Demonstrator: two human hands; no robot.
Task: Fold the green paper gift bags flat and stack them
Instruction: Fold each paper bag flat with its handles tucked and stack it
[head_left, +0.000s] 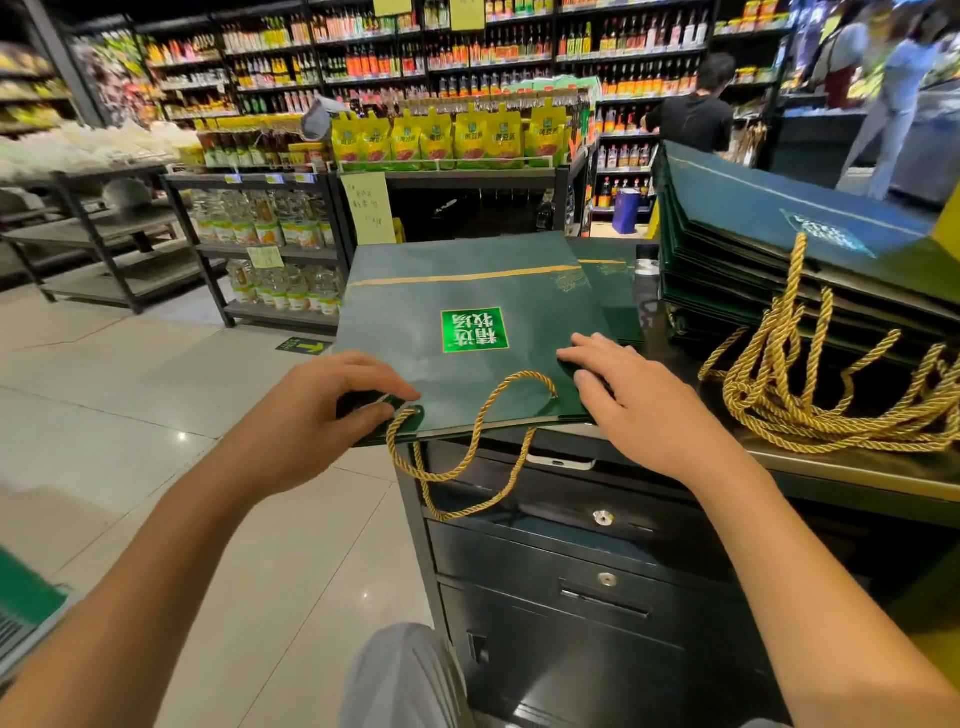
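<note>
Left hand (332, 410) pinches corner of flat green bag (467, 291); right hand (634, 400) flat on it; bag stack (753, 244) beside

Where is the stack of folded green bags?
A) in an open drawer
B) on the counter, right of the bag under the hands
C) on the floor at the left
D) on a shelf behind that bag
B: the stack rests on the counter, right of the bag that the left hand pinches and the right hand presses.
</note>
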